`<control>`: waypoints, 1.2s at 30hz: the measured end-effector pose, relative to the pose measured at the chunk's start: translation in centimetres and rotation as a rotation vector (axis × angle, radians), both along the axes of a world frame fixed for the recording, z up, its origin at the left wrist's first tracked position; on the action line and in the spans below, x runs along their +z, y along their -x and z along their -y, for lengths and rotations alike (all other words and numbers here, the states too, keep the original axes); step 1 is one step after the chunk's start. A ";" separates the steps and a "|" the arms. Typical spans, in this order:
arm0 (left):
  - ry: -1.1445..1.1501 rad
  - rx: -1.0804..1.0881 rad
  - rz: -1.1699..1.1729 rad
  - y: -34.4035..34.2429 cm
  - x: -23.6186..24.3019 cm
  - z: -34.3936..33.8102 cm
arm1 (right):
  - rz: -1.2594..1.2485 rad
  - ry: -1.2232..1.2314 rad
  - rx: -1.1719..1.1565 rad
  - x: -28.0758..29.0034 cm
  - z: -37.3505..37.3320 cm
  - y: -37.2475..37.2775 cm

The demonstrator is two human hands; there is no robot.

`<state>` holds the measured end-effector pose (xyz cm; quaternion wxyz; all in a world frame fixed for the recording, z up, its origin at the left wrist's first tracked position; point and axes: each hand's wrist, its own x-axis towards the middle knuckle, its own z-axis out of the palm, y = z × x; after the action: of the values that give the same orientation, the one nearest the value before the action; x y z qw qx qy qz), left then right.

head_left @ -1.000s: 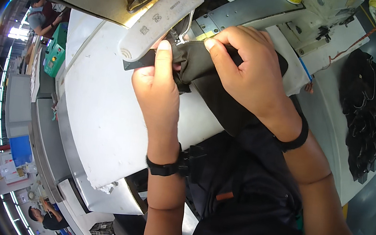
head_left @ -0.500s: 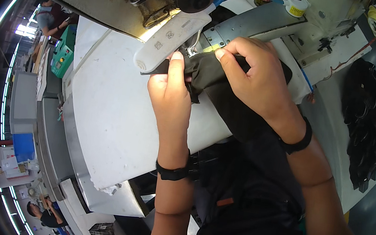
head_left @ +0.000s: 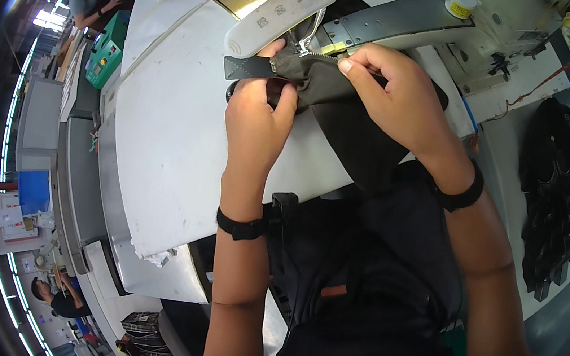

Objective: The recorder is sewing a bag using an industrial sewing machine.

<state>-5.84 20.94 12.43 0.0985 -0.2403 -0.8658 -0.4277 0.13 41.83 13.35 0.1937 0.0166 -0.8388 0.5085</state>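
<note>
Head view: your left hand (head_left: 258, 112), fingers partly hidden, is curled around dark fabric (head_left: 346, 128); your right hand (head_left: 404, 100) pinches its zipper (head_left: 322, 57), far fingertips out of sight.

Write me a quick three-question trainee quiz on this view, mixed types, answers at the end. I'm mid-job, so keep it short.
1. Multiple choice: which hand pinches the zip of the dark fabric, just right of the presser foot? A) left B) right C) neither
2. True or false: the left hand is nearer the green box than the other hand is.
3. Fill in: each of the person's wrists wears a black ____.

Key:
1. B, the right hand.
2. True.
3. Band.
</note>
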 end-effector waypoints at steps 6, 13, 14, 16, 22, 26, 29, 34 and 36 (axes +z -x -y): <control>0.127 -0.006 0.134 1.1 1.5 1.3 | -0.092 -0.103 0.004 -0.6 -0.1 0.1; -0.487 -0.098 0.311 -0.9 3.5 0.3 | -0.215 -0.148 -0.037 -1.2 0.2 -0.1; -0.505 -0.070 0.334 -0.5 3.6 -0.1 | -0.252 -0.161 -0.021 -1.2 0.3 -0.1; -0.563 -0.040 0.348 -0.1 3.6 -0.5 | -0.242 -0.187 -0.025 -1.0 0.3 0.0; -0.647 0.115 0.518 0.1 3.5 -1.2 | -0.451 -0.285 -0.110 -1.1 0.3 0.9; -0.814 0.125 0.499 -0.4 3.4 -2.4 | -0.458 -0.288 -0.164 -1.3 0.1 1.2; -0.750 0.102 0.465 -0.5 3.6 -2.8 | -0.472 -0.246 -0.187 -1.3 0.1 1.2; -0.756 0.124 0.497 -0.3 3.6 -2.9 | -0.403 -0.212 -0.153 -1.0 0.2 0.9; -0.763 0.125 0.514 -0.3 3.5 -3.0 | -0.372 -0.206 -0.136 -1.0 0.1 0.8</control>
<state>-5.54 23.90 15.89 -0.0125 -0.0205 -0.6555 -0.7548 -0.69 41.72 12.40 0.3763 0.0732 -0.8352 0.3942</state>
